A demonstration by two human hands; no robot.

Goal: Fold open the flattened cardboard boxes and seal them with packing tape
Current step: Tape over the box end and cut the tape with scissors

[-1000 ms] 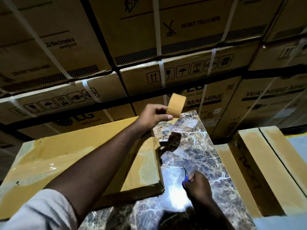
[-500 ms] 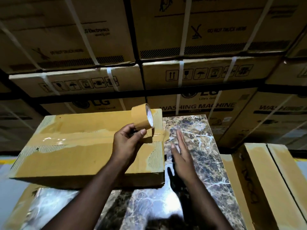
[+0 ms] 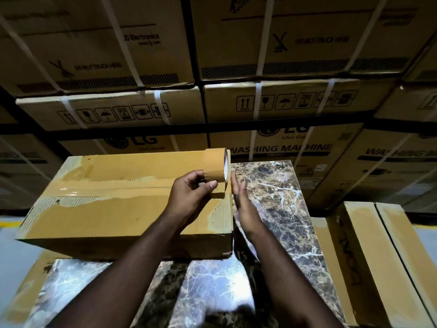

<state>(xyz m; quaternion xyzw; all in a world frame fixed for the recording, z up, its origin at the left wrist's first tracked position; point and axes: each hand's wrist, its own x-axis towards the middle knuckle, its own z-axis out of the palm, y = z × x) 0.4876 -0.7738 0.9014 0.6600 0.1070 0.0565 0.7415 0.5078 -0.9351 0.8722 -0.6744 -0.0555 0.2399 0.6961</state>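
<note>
Since half second ago: roll shifted right to box's right edge, right hand closer to it. Box (image 3: 123, 200) lies closed on marble slab (image 3: 279, 197), tape strip along top seam. Left hand (image 3: 189, 197) grips tape roll (image 3: 215, 165) above box's right end. Right hand (image 3: 243, 200) flat, fingers straight, against box's right edge.

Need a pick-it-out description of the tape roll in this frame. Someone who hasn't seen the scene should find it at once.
Start at the marble-patterned table in front of the stacked washing machine cartons. On its left part sits a taped brown cardboard box; at that box's far right corner the left hand grips the tape roll. It is the only round thing there: tan tape with a white core rim.
</note>
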